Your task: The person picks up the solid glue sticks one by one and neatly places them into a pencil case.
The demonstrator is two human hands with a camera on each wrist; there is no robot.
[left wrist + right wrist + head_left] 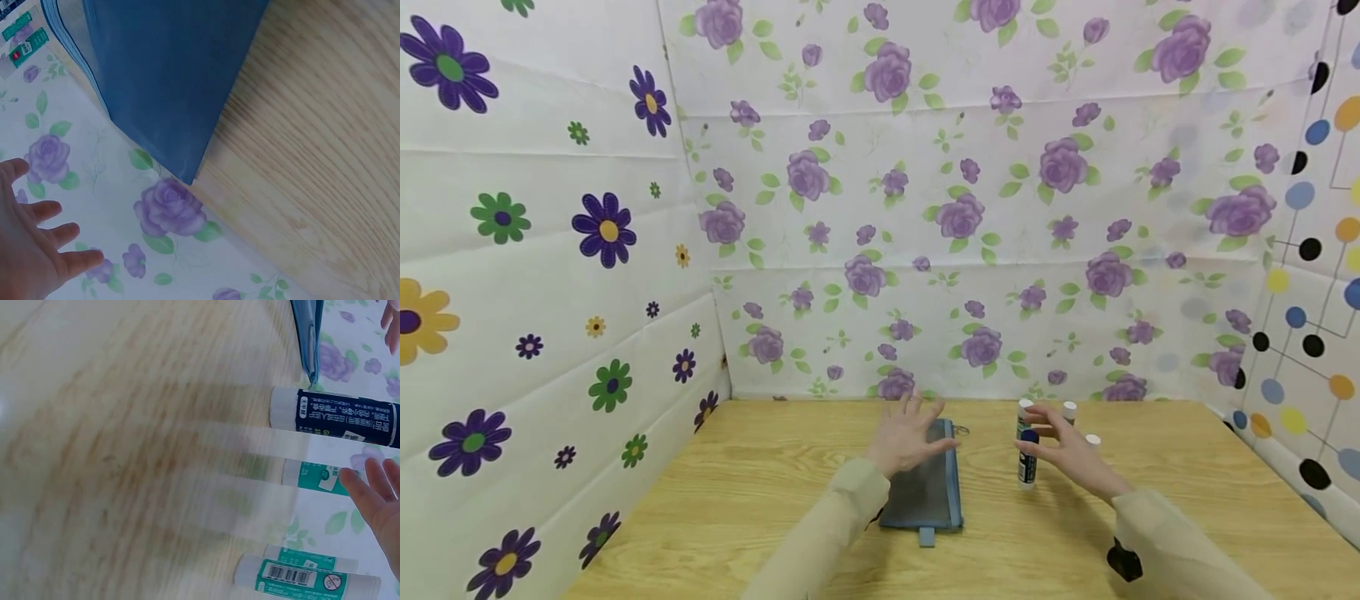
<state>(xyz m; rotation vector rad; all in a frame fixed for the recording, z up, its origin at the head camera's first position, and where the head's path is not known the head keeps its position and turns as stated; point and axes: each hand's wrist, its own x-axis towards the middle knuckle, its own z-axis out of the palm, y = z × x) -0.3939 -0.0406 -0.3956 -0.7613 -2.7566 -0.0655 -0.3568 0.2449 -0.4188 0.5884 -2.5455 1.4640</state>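
A blue zip pouch with a grey mesh face (917,496) lies flat on the wooden table. Over its upper part is my left hand (904,437), fingers spread and holding nothing. My right hand (1070,457) hovers among several upright glue sticks, its fingers loosely bent and apart. In the head view the thumb overlaps the top of a dark blue glue stick (1027,468); the right wrist view shows the fingers nearer a green glue stick (317,476), with no grip on it. Two more green glue sticks stand close together, the nearer one (294,579) showing a barcode.
The wooden table (737,483) ends at a back wall of white cloth with purple flowers (865,275). Daisy-patterned cloth (550,275) hangs on the left, and dotted cloth (1311,367) on the right. A small metal ring (961,430) sits at the pouch's upper right corner.
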